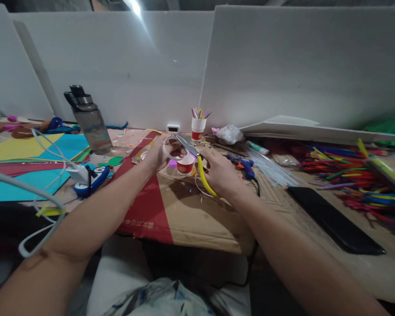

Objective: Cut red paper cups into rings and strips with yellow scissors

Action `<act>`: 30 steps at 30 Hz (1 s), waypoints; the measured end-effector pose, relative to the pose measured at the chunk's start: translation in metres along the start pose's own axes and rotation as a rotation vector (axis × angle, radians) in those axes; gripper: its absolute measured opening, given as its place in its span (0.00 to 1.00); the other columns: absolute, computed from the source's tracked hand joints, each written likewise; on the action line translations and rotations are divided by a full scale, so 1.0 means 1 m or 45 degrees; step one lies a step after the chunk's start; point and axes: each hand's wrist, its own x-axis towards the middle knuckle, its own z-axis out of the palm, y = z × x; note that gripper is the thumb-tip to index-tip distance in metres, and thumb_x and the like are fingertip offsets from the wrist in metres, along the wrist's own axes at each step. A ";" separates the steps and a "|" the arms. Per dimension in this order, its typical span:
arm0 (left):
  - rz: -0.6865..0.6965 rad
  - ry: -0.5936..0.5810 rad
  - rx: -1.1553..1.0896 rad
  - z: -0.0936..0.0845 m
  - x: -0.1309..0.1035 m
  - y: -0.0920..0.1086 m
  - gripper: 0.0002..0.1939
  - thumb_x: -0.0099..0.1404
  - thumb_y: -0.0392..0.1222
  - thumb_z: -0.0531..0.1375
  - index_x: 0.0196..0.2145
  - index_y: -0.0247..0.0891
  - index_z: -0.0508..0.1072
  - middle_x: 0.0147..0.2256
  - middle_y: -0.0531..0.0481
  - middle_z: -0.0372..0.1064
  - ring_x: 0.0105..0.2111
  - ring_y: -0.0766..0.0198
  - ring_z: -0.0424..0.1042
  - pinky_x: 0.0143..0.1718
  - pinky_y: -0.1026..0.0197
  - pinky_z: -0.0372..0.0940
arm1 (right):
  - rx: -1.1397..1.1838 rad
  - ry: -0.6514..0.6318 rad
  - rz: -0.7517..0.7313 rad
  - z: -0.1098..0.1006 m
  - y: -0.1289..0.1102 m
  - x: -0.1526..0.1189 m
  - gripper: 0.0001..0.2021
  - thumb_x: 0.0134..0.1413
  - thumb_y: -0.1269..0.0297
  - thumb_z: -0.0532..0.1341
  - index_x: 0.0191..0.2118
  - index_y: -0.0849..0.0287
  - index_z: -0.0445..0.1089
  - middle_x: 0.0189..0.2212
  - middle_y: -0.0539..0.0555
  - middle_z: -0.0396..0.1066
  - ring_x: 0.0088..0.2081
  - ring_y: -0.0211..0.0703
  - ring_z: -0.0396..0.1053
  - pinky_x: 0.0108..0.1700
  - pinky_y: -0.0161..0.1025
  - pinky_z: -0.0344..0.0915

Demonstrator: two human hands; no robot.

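My left hand (158, 157) is closed on a white ring (166, 149) that looks like the cut rim of a paper cup. A pair of scissors (202, 173) with yellow handles is in my right hand (219, 169). Their metal blades point up and left, reaching the ring near my left fingers. Just below the blades is a short red-and-white paper cup piece (186, 166); I cannot tell whether it joins the ring. Something purple (173, 163) lies beside it on the cardboard (197, 219).
A stack of paper cups with pens (198, 127) stands behind my hands. To the left are a water bottle (91, 125) and coloured sheets (23, 184). A blue glue gun (246, 166), a black phone-like slab (332, 219) and many pipe cleaners (342, 166) lie right.
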 end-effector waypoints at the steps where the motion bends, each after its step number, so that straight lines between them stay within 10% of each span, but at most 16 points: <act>1: -0.001 0.000 -0.003 0.000 0.000 0.001 0.10 0.54 0.38 0.69 0.28 0.34 0.71 0.21 0.53 0.69 0.21 0.71 0.68 0.25 0.68 0.63 | -0.008 -0.005 0.004 -0.001 0.000 0.000 0.20 0.56 0.64 0.59 0.55 0.59 0.70 0.41 0.60 0.73 0.37 0.49 0.69 0.37 0.41 0.62; 30: -0.036 -0.008 -0.075 0.001 -0.002 -0.001 0.10 0.55 0.35 0.68 0.27 0.35 0.68 0.21 0.54 0.66 0.21 0.71 0.68 0.23 0.69 0.62 | 0.088 0.017 -0.033 0.006 0.003 -0.001 0.20 0.57 0.63 0.60 0.55 0.58 0.68 0.48 0.63 0.70 0.43 0.52 0.69 0.45 0.45 0.66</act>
